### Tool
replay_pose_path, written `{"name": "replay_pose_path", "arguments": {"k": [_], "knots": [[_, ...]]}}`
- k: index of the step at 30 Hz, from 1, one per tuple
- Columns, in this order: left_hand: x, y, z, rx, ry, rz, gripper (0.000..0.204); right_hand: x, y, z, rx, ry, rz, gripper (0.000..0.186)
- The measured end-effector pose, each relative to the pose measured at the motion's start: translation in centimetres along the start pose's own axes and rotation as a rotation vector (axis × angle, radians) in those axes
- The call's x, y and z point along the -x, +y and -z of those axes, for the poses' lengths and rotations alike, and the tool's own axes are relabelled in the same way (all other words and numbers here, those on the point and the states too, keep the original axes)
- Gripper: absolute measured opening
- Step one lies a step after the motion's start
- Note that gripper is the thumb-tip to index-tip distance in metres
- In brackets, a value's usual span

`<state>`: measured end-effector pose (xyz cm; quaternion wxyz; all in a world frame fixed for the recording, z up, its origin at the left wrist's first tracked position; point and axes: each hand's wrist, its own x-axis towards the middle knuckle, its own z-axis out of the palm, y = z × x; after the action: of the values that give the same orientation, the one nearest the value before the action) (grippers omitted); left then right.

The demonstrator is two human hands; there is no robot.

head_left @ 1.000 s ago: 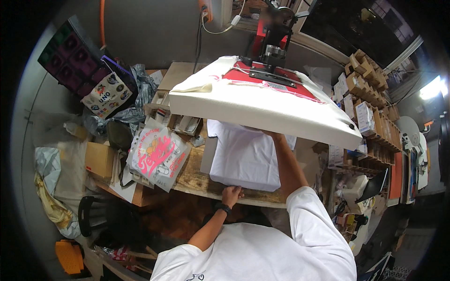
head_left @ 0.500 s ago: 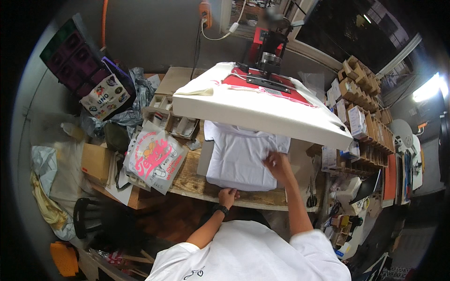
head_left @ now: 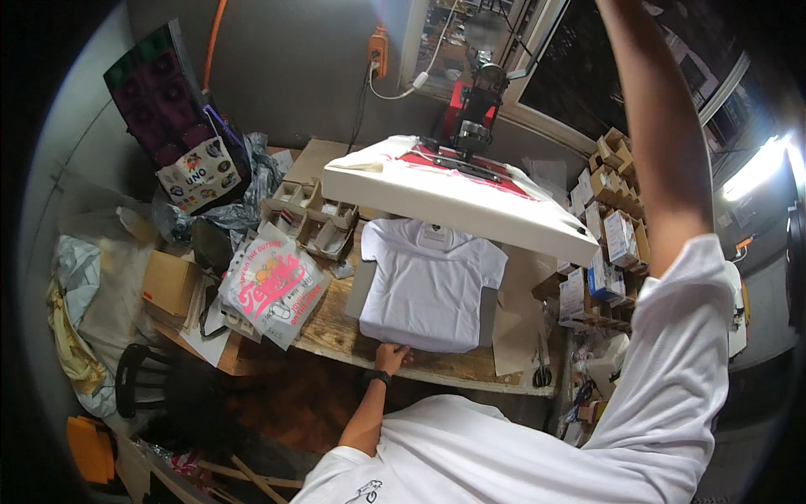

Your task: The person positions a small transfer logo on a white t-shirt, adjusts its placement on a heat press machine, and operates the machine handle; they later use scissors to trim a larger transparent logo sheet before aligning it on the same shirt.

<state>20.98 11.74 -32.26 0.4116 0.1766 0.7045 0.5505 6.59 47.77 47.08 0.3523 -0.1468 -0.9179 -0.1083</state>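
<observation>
1 L hand [head_left: 390, 359], fingers [head_left: 407, 356] part-curled @ tee [head_left: 426, 294] hem

Near the front edge of the rough wooden tabletop [head_left: 336, 328], a matt, creased cloth shirt [head_left: 430, 294] is spread beside smooth plastic film [head_left: 277, 286].

The head-worn fisheye camera looks forward and down over the worktable [head_left: 331, 331].

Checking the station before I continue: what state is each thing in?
White T-shirt: spread flat, lightly creased
Press plate: raised
Tube light: lit
Divided carton: open
Printed sheet: unfolded, print showing
Scissors: blades unclear
Left hand: at shirt's near edge, grip unclear
Right hand: out of view, forearm raised
</observation>
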Motion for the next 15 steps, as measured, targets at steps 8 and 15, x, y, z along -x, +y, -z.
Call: {"name": "replay_pose_path", "arguments": {"k": [8,15], "knots": [[0.3,2.2,-0.6,-0.026,-0.109,0.033,0.028,9.6,-1.1,-1.0,0.527,-0.069,0.235,0.051],[-1.3,0.0,2.4,0.242,-0.262,0.152,0.033,31.4,-17.9,-8.7,-0.508,-1.427,-0.262,0.041]]}}
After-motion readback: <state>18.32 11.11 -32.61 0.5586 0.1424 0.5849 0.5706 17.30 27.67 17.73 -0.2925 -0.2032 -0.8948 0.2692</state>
